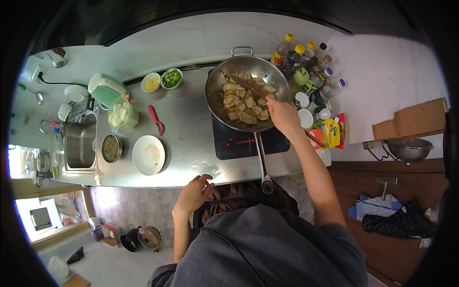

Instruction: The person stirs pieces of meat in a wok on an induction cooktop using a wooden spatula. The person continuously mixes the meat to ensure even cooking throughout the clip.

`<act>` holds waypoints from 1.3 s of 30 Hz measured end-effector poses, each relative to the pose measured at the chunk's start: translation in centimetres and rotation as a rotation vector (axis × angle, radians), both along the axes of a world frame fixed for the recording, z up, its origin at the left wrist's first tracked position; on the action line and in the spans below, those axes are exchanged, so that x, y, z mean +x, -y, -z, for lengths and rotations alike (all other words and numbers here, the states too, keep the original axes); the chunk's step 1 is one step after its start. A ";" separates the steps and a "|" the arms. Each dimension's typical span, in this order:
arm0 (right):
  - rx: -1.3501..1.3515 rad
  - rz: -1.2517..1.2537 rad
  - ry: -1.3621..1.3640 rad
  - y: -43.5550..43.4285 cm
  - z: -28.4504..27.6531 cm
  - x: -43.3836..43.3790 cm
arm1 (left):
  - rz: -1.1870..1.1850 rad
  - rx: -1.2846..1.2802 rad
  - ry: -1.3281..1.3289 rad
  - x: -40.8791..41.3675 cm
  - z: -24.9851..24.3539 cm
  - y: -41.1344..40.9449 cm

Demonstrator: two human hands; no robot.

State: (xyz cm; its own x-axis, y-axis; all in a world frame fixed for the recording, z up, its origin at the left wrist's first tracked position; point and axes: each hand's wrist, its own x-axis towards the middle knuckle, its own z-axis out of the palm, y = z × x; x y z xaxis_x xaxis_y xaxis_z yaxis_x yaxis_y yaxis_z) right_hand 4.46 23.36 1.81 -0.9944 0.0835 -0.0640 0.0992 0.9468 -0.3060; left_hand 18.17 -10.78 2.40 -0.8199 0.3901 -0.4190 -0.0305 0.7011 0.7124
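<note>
My right hand (283, 113) is closed around a wooden spatula (249, 86), whose blade lies among browned meat pieces (247, 104) in a stainless steel wok (215, 97). The wok rests on a black induction cooktop (233, 145) with red lights glowing, and its long handle (263, 163) points toward my body. My left hand (193, 193) hangs at the counter's front edge, fingers loosely curled and apart, holding nothing. To the left are a white plate (148, 155), a red peeler (156, 120), a bowl of chopped green onion (171, 78) and a bowl of minced garlic or ginger (151, 83).
Sauce bottles (292, 61) and seasoning packets (330, 131) crowd the right of the wok. Further left stand a green kettle (105, 88), a container of white chunks (123, 114), a metal bowl (112, 148) and the sink (80, 145). The counter (186, 143) ends before my waist.
</note>
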 end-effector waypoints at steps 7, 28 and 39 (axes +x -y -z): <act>0.055 0.033 -0.079 -1.8 -1.3 0.7 | -0.007 0.002 0.047 0.2 0.6 0.4; -0.060 -0.010 -0.101 -6.0 0.1 -1.1 | -0.029 -0.002 0.063 0.3 0.1 0.0; -0.109 -0.012 -0.104 -5.9 0.3 1.3 | -0.025 0.036 0.076 -0.3 -1.2 -0.6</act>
